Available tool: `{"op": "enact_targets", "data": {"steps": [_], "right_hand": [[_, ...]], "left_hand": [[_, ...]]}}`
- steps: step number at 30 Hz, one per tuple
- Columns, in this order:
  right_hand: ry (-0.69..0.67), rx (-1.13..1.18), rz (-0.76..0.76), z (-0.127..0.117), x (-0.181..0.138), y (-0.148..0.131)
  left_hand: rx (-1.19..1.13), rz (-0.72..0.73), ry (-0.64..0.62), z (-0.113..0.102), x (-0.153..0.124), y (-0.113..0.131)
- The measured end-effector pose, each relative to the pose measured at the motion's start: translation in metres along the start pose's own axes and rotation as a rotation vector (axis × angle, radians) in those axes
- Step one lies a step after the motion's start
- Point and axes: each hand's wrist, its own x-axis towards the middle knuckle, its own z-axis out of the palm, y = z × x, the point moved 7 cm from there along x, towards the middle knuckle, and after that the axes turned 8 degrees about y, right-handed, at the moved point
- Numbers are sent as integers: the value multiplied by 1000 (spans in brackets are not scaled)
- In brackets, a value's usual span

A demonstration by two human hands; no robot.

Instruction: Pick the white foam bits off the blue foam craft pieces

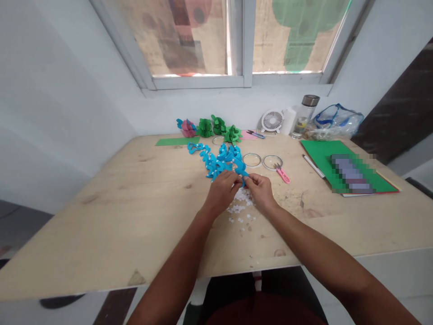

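Both my hands meet over the middle of the wooden table (pixel 152 216), working on a curved blue paper piece (pixel 240 168). My right hand (pixel 261 188) pinches its right edge between thumb and fingers. Bent fingers of my left hand (pixel 223 189) close at its other side; what exactly they grip is hidden. Just beyond my hands lies a heap of blue paper pieces (pixel 216 163) with small white patches on them. Below my fingers, small white scraps (pixel 237 209) are scattered on the wood.
Two tape rolls (pixel 252 160) and pink-handled snips (pixel 283 174) lie right of the heap. Folded green paper shapes (pixel 204 128), a small fan (pixel 272 121) and a glass bottle (pixel 305 116) line the wall. Green sheets (pixel 320 153) and a white pen (pixel 313 166) lie at right.
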Motion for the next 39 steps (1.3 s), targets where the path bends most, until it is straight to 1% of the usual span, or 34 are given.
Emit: {"op": "enact_targets", "data": {"steps": [4,9,15,18,20,22,26,29,35,39], "right_hand": [[3,10,11,0,-1,1],[12,47,17,-1,-2,-2],[28,117,48,-1,-1,0],[44,119,47,-2,0,-1],[52,104,27,-3,0,-3],[53,89,7,-4,0,-4],[51,56,-19,-5,-1,-5],[55,19,-37,-5,-1,-5],[68,-15,-78,-6,-1,-7],[57,-19,-79,-5,-1,-7]], "left_hand": [[2,-22,26,2,-1,-2],[-51,-39,51,1,-2,-4],[-146,-132,35,0,-1,-10],[-176,-160,70,-4,-1,-9],[-153,-132,106,-8,-2,-5],[-96,-71,130,-11,-2,1],[53,29,144,-13,-1,11],[117,80,142,-13,0,17],[155,93,139,-10,0,18],[124,74,188,-11,-1,13]]}}
